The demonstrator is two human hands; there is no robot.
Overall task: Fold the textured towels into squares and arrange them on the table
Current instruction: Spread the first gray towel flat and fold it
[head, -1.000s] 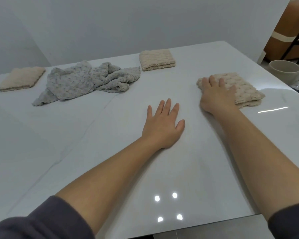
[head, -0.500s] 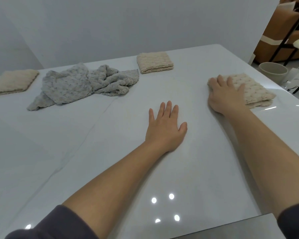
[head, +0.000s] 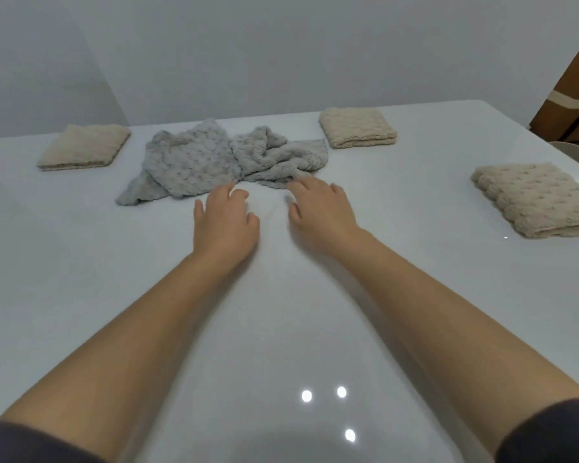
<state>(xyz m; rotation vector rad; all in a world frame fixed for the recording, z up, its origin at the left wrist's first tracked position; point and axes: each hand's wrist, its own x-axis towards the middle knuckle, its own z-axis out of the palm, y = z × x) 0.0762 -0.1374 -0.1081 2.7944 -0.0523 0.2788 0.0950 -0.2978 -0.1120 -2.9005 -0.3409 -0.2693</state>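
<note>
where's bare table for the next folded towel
Bare table near left, in front of the left beige towel and grey towel; between far beige towel and right beige towel. Crowded at the grey towel's edge: left hand, right hand.

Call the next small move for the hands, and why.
Probably pinch the near edge of the grey towel with both hands and pull it flat. It lies crumpled, the only one unfolded; the three beige towels are folded. The left hand and right hand are at that edge, gripping nothing.
</note>
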